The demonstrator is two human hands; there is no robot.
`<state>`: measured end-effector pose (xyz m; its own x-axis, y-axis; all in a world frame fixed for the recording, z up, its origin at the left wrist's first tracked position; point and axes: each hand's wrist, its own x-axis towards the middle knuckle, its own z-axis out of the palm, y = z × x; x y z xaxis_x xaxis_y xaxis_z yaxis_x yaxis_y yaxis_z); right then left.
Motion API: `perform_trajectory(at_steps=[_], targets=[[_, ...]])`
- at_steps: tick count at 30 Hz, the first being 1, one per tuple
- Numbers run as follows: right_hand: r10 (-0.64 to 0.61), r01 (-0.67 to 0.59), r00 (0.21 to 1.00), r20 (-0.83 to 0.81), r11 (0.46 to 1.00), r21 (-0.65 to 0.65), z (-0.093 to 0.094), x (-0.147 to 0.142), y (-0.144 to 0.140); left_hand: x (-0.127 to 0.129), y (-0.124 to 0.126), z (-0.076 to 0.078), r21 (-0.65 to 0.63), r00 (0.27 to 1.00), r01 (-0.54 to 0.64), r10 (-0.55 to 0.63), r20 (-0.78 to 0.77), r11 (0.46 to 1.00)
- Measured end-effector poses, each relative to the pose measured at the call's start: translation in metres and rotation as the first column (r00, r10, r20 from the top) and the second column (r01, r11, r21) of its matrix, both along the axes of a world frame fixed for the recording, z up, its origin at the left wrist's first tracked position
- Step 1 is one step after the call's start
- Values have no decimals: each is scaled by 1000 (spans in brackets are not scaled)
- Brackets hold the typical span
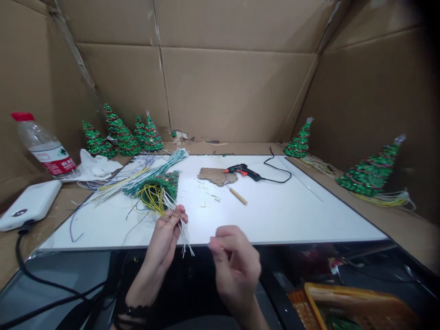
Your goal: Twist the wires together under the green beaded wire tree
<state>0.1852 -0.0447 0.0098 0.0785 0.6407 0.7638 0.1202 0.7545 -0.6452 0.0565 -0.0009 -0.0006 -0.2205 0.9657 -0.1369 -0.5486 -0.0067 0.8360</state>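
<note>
The left hand (pixel 167 233) pinches a small bundle of thin white wires (pixel 182 229) at the near edge of the white tabletop (pixel 275 215), its grip closed on them just in front of a green sequinned tree lying on its side (pixel 165 183), out of whose base loops of yellow wire (pixel 151 198) and the white strands spill. The right hand (pixel 233 263) hovers just beside, fingers curled loosely with thumb and forefinger near each other, holding nothing that can be made out. The step in hand looks like sorting or gathering the tree's wire leads; the next move would seem to call for the free hand to pick out single strands from the bundle without tangling them. By count: five finished green sequin trees (pixel 120 135) stand at the back left, one (pixel 299 140) at the back right, and one larger (pixel 369 172) lies at the far right, making eight with the one being handled. There is one black and orange glue gun (pixel 242 171), one wooden-handled pick (pixel 235 194), one brown cardboard scrap (pixel 213 175), one plastic water bottle with a red cap (pixel 44 146) and one white power bank (pixel 29 204).
</note>
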Motion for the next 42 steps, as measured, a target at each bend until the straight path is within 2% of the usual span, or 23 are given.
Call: perform_trajectory(at_steps=[2, 4, 7, 9, 10, 13, 15, 17, 20, 24, 28, 34, 38, 42], targets=[[-72, 72, 994, -86, 997, -4, 5, 5, 5, -3, 2, 0, -8, 999, 35, -36, -18, 999], [-156, 151, 985, -71, 986, -71, 7, 9, 23, -5, 1, 0, -31, 995, 82, -83, -62, 996], [-135, 176, 970, 204, 964, -199, 1, 13, 58, -6, -1, 1, -49, 993, 89, -93, -78, 995], [-94, 213, 913, 398, 940, -265, -6, 14, 73, -6, -3, 2, -56, 994, 78, -82, -70, 995], [-99, 243, 894, 437, 927, -286, -9, 15, 75, -6, -4, 2, -68, 994, 76, -80, -69, 995], [-103, 247, 912, 398, 911, -331, -13, 16, 58, -6, -6, 2, -100, 995, 62, -68, -67, 993], [-34, 153, 954, 297, 909, -387, -11, 17, 35, -7, -6, 1, -107, 992, 81, -91, -88, 991], [63, 57, 971, 229, 875, -481, -9, 16, 11, -7, -6, 1, -106, 985, 127, -139, -107, 986], [254, -44, 934, 250, 779, -626, -11, 11, -14, -6, -8, 3, -124, 977, 156, -171, -125, 980], [361, -114, 898, 251, 742, -660, -19, -3, -21, -4, -10, 6, -138, 973, 167, -186, -137, 976], [377, -158, 909, 177, 705, -691, -24, -15, -19, -5, -10, 4, -112, 965, 203, -218, -145, 973], [380, -169, 912, 154, 691, -703, -28, -18, -24, -7, -9, 0, -45, 970, 237, -239, -46, 970], [357, -148, 921, 157, 692, -706, -24, -14, -25, -7, -8, -3, -11, 980, 195, -195, -29, 981], [389, -151, 903, 186, 689, -709, -15, -10, -33, -7, -5, -5, -20, 983, 181, -181, 13, 983]])
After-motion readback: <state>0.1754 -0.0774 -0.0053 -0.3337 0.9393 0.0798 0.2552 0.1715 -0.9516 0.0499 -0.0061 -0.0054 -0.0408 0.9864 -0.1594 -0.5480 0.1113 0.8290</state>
